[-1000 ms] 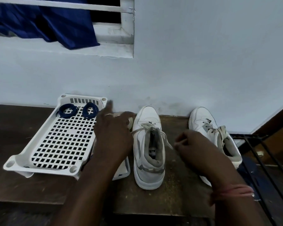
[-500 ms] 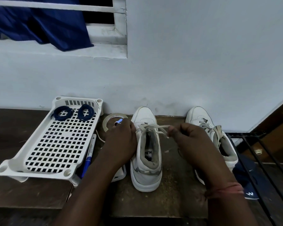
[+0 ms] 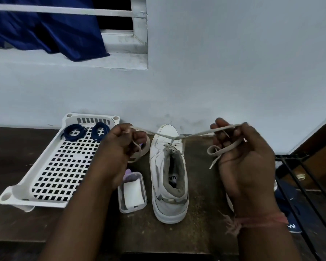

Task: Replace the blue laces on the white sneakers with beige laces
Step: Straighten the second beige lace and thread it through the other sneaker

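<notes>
Above white sneaker [image 3: 168,172]: beige lace [image 3: 196,133] crossed, pulled taut sideways. Left hand [image 3: 119,147] grips left end, right hand [image 3: 241,153] grips right end. Blue laces [image 3: 87,131] coiled in tray [image 3: 13,194] left of sneaker. Risk: uneven pull tips sneaker; slack grip loosens knot.

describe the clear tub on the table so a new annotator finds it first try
Start at the white perforated tray on the left of the dark wooden table. Between its near right corner and the white sneaker sits the clear plastic tub. It is the only see-through container, holding something white.
</notes>
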`<action>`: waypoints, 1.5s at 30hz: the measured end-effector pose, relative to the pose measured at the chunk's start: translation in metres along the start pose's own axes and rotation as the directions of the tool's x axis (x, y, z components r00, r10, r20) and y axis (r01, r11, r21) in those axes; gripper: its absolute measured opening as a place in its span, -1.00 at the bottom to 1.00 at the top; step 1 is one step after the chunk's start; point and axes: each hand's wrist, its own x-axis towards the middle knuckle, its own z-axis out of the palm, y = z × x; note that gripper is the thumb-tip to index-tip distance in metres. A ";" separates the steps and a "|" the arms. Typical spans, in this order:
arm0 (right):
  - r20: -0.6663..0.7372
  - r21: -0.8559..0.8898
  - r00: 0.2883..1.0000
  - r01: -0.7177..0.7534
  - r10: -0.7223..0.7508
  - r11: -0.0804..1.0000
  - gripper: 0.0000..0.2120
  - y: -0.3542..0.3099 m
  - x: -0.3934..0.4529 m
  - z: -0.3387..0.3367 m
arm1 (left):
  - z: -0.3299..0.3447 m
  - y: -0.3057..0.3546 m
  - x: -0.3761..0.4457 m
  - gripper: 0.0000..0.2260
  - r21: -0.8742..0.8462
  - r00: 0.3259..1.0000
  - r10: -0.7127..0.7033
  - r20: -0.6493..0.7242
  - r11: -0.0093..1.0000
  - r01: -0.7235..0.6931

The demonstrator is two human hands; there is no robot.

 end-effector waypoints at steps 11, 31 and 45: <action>-0.212 -0.364 0.917 0.247 -0.339 0.898 -0.68 0.007 0.004 0.009 | -0.007 -0.006 0.014 -0.83 -0.639 0.999 -0.032 0.017 0.768 0.035; 0.176 -0.925 0.918 0.031 0.354 0.379 -0.68 0.021 -0.001 -0.006 | 0.019 -0.021 -0.011 -0.81 0.742 0.902 0.229 0.367 0.512 -0.432; 0.079 -0.277 0.910 -0.373 0.408 0.886 -0.66 0.016 0.006 -0.001 | -0.003 0.017 -0.012 -0.66 0.356 0.938 -0.110 0.328 0.934 -0.015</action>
